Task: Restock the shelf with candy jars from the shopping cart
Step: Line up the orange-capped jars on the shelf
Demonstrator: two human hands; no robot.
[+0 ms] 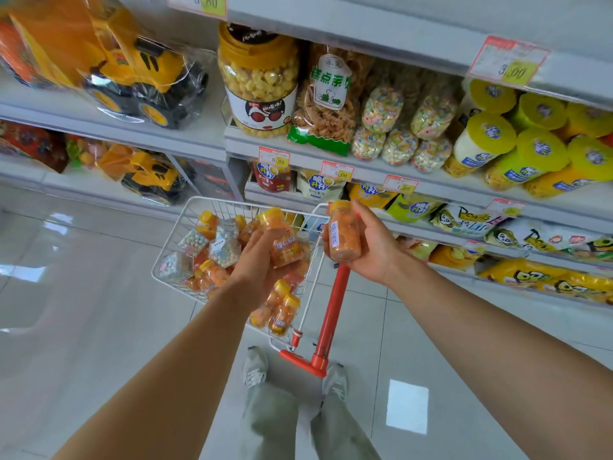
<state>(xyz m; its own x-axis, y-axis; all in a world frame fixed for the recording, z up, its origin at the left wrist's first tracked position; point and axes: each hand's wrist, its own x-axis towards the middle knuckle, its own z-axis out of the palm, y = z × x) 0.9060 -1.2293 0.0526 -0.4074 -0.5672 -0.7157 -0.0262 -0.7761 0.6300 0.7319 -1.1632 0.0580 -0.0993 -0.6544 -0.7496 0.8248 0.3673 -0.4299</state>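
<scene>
A white wire shopping cart (172,247) with a red handle (331,310) stands in front of me, filled with several orange candy jars (282,313) and a few clear jars of pastel candy (225,247). Over the cart, my left hand (255,260) grips an orange candy jar (282,240) with a yellow lid. My right hand (371,247) holds a second orange candy jar (345,234) upright, just above the cart's right rim. The shelf (365,167) rises beyond the cart and to the right.
Shelves hold a big popcorn tub (262,81), snack bags (328,94), jars of pastel candy (398,127), yellow-lidded tubs (530,151) and chip bags (471,217). Toy trucks (142,78) fill the left shelves. Price tags line the edges. Tiled floor (83,310) lies around my feet.
</scene>
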